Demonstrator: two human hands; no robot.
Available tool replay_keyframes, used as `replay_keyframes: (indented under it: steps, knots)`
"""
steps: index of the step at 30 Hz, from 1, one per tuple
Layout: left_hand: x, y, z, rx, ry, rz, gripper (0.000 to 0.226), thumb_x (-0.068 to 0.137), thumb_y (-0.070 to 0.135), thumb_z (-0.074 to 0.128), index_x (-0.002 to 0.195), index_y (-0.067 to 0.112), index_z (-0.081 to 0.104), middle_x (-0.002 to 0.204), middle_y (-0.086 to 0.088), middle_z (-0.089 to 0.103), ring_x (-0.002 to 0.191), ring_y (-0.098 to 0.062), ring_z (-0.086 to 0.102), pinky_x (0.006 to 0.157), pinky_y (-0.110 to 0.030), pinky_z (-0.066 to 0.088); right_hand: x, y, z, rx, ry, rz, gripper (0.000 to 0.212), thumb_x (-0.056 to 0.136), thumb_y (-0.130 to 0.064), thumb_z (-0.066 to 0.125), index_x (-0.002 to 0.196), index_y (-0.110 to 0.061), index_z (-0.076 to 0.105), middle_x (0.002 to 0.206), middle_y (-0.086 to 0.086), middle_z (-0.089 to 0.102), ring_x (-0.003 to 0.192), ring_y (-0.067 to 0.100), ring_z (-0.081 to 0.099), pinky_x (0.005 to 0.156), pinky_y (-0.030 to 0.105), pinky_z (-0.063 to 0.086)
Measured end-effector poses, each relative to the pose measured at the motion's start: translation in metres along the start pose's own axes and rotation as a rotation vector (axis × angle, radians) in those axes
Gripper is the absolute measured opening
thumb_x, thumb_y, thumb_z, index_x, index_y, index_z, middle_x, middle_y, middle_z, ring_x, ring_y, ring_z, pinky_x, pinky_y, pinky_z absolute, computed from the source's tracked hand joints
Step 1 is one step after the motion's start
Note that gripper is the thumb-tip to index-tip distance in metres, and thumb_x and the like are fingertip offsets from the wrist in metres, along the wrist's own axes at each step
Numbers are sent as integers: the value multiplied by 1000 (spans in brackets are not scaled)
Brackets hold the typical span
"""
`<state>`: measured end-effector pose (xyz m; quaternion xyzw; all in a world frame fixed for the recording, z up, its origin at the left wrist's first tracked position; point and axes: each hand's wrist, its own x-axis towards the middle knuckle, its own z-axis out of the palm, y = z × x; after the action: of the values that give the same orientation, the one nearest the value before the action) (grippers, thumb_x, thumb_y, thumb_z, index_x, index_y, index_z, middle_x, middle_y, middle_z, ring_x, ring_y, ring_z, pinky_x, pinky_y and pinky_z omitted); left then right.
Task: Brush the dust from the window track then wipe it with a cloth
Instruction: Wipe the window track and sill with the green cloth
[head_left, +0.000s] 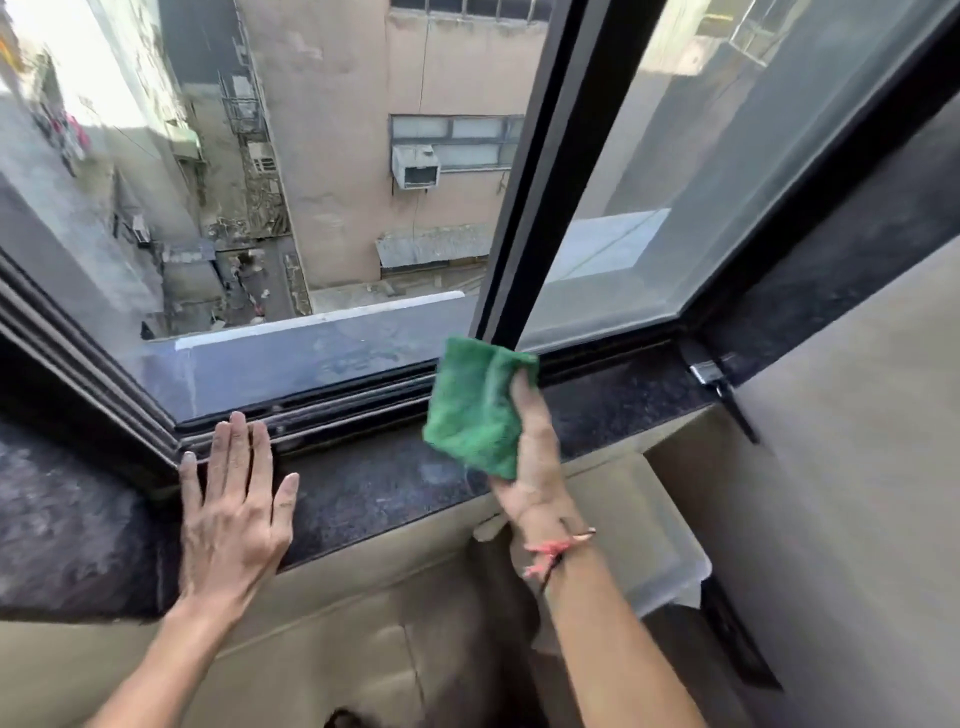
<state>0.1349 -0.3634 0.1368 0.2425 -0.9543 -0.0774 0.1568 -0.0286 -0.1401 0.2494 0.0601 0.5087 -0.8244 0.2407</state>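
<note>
The dark window track (332, 410) runs along the bottom of the open sliding window, with grey dust on its rails. A folded green cloth (475, 405) is gripped in my right hand (535, 457), which holds it over the track near the foot of the black sash frame (524, 208). My left hand (234, 504) lies flat on the dark stone sill (374, 483), fingers spread, fingertips touching the track's near rail at the left corner. No brush is in view.
The sill is speckled black stone and dusty. A closed glass pane (727, 156) fills the right side, with a metal latch (711, 374) at its lower corner. Beyond the opening are an outer ledge (311, 353) and a deep drop between buildings. Beige wall lies below.
</note>
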Motion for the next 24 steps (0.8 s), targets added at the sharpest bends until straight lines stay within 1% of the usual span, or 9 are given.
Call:
replay_keyframes:
  steps: [3,6,9,11,13,15,18,20,24]
  knots:
    - [-1,-7,6,13,12,28,72,100,42,34,159,1,32,170,-23,25,156,-38,29,126,-64,16,19,-45,-66,-133,227,-217,30,103,-30,55,127,-14,62,125,12,63,115,27,58,107,51,43]
    - [1,-10,9,13,25,34,72,100,43,34,161,5,30,171,-22,23,157,-36,28,128,-61,13,52,-59,-110,-693,436,-389,37,102,-33,57,132,-12,60,126,7,65,112,5,60,107,37,44]
    - [0,-8,8,-2,32,24,72,100,44,34,161,5,30,171,-21,24,157,-35,27,128,-60,14,71,-23,-123,-1194,445,-397,36,103,-27,57,134,-11,62,141,12,63,133,27,56,117,45,37]
    - [-1,-6,6,-25,37,15,71,100,44,34,160,4,31,170,-21,25,157,-34,27,129,-60,13,69,10,-108,-1345,435,-428,34,102,-25,58,132,-11,64,146,11,60,140,32,50,122,49,30]
    - [-1,-5,4,-45,36,10,71,102,44,33,159,3,33,170,-22,26,157,-34,27,129,-61,14,53,39,-78,-1246,405,-458,33,102,-26,58,132,-15,64,144,8,62,137,31,51,118,54,34]
    - [-1,-7,3,-89,43,2,70,105,48,26,158,2,34,169,-21,26,157,-33,26,130,-60,13,27,74,-40,-1246,280,-531,37,101,-34,52,134,-21,63,149,6,59,140,27,50,118,55,34]
    - [-2,-11,3,-186,68,-16,72,108,50,16,157,1,34,169,-21,26,158,-33,25,131,-55,12,-18,131,9,-1506,-64,-647,47,104,-55,34,146,-40,48,167,4,33,156,21,25,128,48,16]
    - [-3,-11,2,-205,67,-23,66,108,43,22,157,0,35,170,-21,25,158,-33,23,131,-56,14,-31,156,21,-1696,-197,-743,47,102,-55,39,147,-44,45,168,9,30,158,26,23,128,49,15]
    - [-3,-14,1,-197,29,-13,64,105,38,27,158,2,34,171,-19,23,160,-31,20,133,-50,9,-13,142,-4,-1849,-207,-844,47,98,-55,49,144,-43,52,164,11,40,154,28,32,124,58,25]
